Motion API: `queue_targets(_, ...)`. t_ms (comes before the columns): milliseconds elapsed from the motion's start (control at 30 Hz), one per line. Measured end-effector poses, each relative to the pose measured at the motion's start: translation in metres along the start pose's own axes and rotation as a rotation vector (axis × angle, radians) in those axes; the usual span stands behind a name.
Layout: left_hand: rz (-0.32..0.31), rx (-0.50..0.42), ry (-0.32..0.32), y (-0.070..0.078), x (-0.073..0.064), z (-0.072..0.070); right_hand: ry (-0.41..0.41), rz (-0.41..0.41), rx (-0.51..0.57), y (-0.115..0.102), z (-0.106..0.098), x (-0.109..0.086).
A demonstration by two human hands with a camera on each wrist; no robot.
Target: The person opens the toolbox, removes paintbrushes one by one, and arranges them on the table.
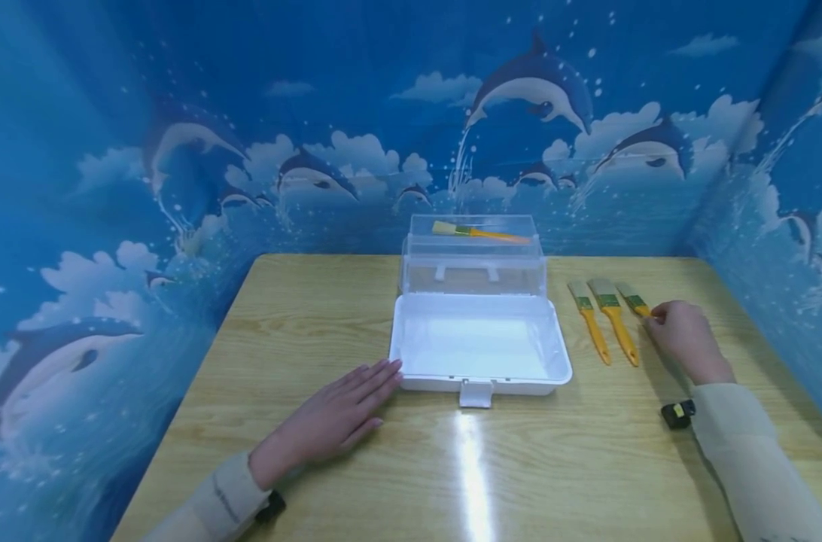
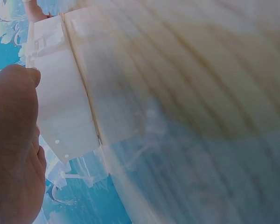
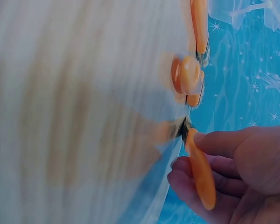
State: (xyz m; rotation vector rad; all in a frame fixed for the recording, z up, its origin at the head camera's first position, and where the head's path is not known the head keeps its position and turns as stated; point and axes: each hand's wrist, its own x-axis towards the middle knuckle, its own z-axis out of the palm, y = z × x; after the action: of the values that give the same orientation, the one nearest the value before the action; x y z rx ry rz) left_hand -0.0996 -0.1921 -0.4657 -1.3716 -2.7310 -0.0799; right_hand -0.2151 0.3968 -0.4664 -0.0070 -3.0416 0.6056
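My right hand (image 1: 685, 339) pinches the yellow handle of a small paintbrush (image 1: 633, 298) at the right of the table; the right wrist view shows thumb and fingers on that handle (image 3: 201, 175). Two larger paintbrushes lie just left of it, a wide one (image 1: 614, 320) and a narrower one (image 1: 589, 322). My left hand (image 1: 339, 410) lies with straight fingers, fingertips at the front left corner of a white plastic box (image 1: 479, 382). The box stands with its clear lid (image 1: 475, 263) tipped back, and its tray looks bare inside. One more paintbrush (image 1: 482, 232) shows at the lid's top.
The wooden table (image 1: 302, 316) reaches back to a blue dolphin-print backdrop (image 1: 357, 90), which also rises along both sides. A white latch (image 1: 476, 394) hangs from the box's front. Small black devices (image 1: 678, 414) sit at both wrists.
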Motion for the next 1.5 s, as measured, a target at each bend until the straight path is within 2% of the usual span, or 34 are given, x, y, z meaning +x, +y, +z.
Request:
queue_targets(300, 0.005, 0.02, 0.001, -0.0013, 0.0, 0.0005, -0.068, 0.035, -0.026, 0.0001, -0.0017, 0.0005)
queue_targets(533, -0.022, 0.006, -0.032, -0.0006, -0.0003, 0.0016, -0.115, 0.083, -0.054, -0.0025, -0.0028, 0.0018)
queue_targets(767, -0.024, 0.008, -0.039, -0.0017, 0.0011, 0.0034, -0.107, 0.102, -0.073, -0.0048, -0.0048, 0.0034)
queue_targets(1133, -0.028, -0.01, -0.063, -0.0016, 0.0008, 0.002, -0.169, 0.122, -0.091, -0.0074, -0.0077, 0.003)
queue_targets(1333, -0.02, 0.016, -0.034, -0.0026, 0.0003, 0.0031, -0.207, 0.146, -0.08, -0.0073, -0.0082, 0.0046)
queue_targets(1500, -0.008, 0.02, -0.016, -0.003, -0.0001, 0.0036, -0.226, 0.134, -0.066, -0.007, -0.0088, 0.005)
